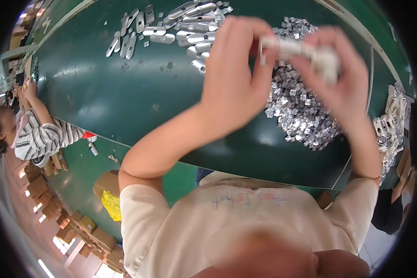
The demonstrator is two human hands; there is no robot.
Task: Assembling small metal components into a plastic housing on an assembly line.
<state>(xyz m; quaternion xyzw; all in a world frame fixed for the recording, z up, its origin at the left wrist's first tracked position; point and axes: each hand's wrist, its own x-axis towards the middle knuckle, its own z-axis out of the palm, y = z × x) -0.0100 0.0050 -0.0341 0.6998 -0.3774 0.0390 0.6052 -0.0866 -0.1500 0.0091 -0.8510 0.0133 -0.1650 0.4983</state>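
Observation:
Between both hands, above the table, is a long off-white plastic part [289, 48], blurred by motion, with a rounded, thicker end at the right. My left hand [236, 69] is closed on its narrow left end. Around the thicker end, the fingers of my right hand [345, 76] are wrapped. Below the hands spreads a heap of small shiny silver metal pieces [306, 113]. Beyond my left hand lie several long, rounded silver covers [201, 37] with small dark openings. Exactly what the fingertips press on is smeared.
The dark green table [125, 92] has a pale raised rim. At the far right are piled off-white plastic parts [389, 125]. A co-worker in a striped top [46, 139] works at the left edge. Cardboard boxes [39, 190] and a yellow bag [111, 205] stand on the floor.

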